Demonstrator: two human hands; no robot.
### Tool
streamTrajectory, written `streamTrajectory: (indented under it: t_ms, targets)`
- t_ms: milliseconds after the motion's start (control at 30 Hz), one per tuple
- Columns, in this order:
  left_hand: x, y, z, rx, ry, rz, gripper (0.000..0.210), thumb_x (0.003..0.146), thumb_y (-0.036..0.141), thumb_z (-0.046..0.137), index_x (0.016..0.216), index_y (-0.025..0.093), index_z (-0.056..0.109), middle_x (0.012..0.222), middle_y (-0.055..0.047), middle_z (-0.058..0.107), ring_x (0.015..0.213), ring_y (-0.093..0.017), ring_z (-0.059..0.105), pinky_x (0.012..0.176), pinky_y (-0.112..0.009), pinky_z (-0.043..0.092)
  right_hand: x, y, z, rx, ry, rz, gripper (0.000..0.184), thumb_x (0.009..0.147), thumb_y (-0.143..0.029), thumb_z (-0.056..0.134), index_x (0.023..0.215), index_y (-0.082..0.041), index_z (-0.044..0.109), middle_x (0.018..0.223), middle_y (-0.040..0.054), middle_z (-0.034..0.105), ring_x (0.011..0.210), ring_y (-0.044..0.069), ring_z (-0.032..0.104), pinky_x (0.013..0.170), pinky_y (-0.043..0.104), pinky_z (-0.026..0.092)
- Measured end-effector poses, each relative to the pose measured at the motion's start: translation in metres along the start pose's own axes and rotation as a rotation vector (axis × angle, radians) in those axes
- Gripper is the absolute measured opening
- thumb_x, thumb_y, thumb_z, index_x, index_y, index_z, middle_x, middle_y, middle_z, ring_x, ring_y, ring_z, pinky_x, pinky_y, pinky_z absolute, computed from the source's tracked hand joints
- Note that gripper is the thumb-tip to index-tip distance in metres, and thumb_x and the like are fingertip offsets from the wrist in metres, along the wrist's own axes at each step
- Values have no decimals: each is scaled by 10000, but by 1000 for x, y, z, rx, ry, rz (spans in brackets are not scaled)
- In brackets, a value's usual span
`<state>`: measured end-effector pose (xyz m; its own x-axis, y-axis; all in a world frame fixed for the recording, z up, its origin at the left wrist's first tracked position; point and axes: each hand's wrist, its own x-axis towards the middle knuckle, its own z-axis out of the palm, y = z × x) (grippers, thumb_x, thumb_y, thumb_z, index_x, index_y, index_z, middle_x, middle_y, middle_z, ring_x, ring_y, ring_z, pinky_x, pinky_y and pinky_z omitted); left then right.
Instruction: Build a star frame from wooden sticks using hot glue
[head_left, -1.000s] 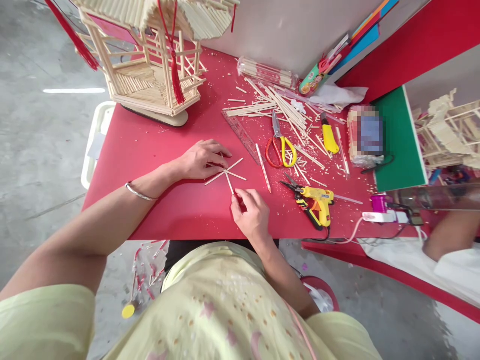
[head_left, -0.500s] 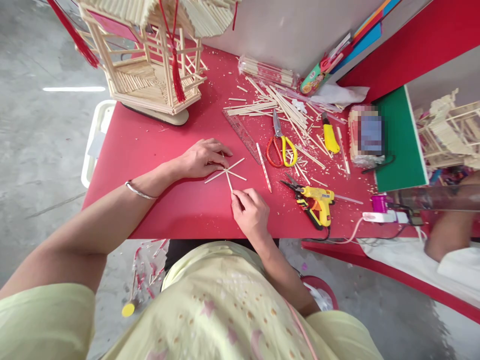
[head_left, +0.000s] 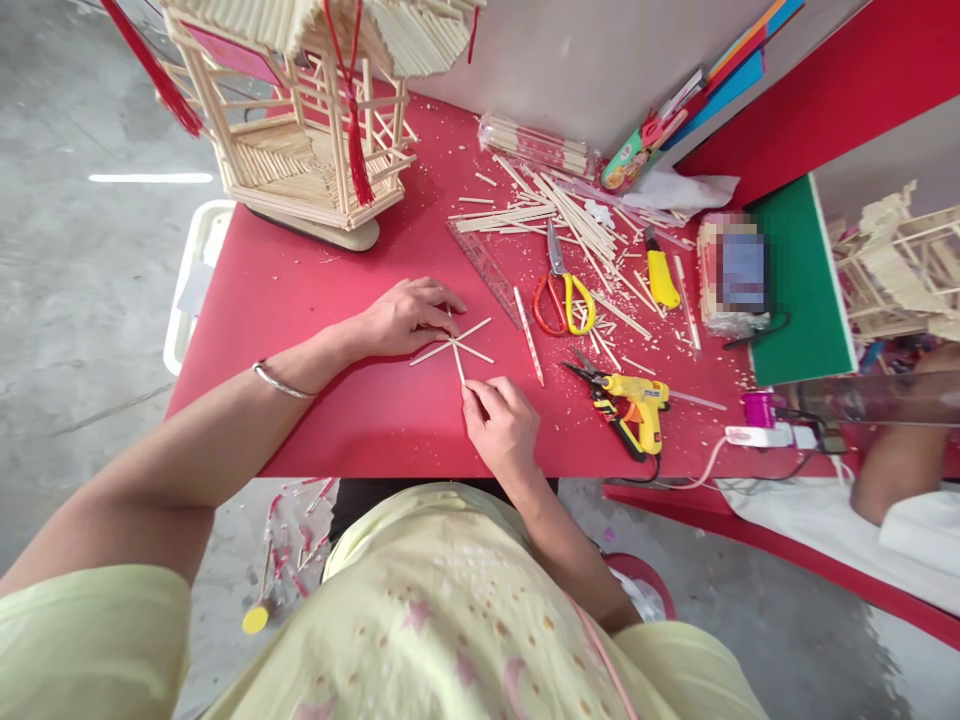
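Several thin wooden sticks [head_left: 473, 350] lie crossed in a star on the red table. My right hand [head_left: 501, 425] pinches the near end of one stick between thumb and finger. From the left, my left hand [head_left: 412, 315] rests on the table with its fingers bent, thumb and fingertips closed on the far end of that same stick beside the crossing. Those fingers partly hide the stick's far end. To the right lie a patterned pencil [head_left: 528, 338], a clear ruler [head_left: 486, 272] and scissors [head_left: 559, 285] with red and yellow handles.
A stick-built pavilion model [head_left: 300, 165] with red tassels stands back left. A yellow glue gun [head_left: 637, 400], pliers [head_left: 619, 425], a yellow utility knife [head_left: 660, 275] and loose sticks [head_left: 577, 215] cover the right side. Another person's arm [head_left: 900, 465] shows at far right.
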<state>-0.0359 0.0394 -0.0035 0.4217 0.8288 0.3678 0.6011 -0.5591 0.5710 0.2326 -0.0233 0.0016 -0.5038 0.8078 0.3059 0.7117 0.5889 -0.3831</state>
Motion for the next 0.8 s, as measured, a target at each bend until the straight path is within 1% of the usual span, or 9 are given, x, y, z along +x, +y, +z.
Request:
streamTrajectory:
  t_ms: [100,233,367,600,800]
  targets:
    - [0,0,0,5,-4,-12,398,1046,518,522,1013,294,848,1305,-103,749,1204,-275,667,1063,-424,486,2,-1,0,-8,-7,10,215,1078,-334,589,1092,-253,788,971,48,745,883,153,689,807,251,498]
    - [0,0,0,5,-13,-14,401,1044,535,529,1017,291,845,1309,-99,747,1206,-268,665,1075,-412,481,3,-2,1,-8,16,17,205,1072,-350,609,1056,-246,785,947,43,743,870,153,687,798,249,487]
    - [0,1,0,7,-2,-4,372,1040,519,551,1019,292,845,1302,-102,749,1194,-271,673,1058,-410,485,3,-2,1,-4,29,11,196,1070,-343,615,1047,-241,781,935,38,742,861,152,690,793,248,483]
    - [0,2,-1,30,-8,-6,382,1050,506,539,1025,277,843,1307,-102,749,1202,-262,672,1061,-398,482,3,-1,2,8,58,-6,187,1068,-334,621,1045,-234,777,935,38,738,861,153,691,783,252,480]
    - [0,2,0,29,-5,-8,387,1048,524,540,1021,282,841,1305,-97,750,1208,-259,665,1064,-394,473,4,-2,2,-4,49,-2,181,1065,-332,625,1034,-239,777,921,40,735,844,155,686,757,256,479]
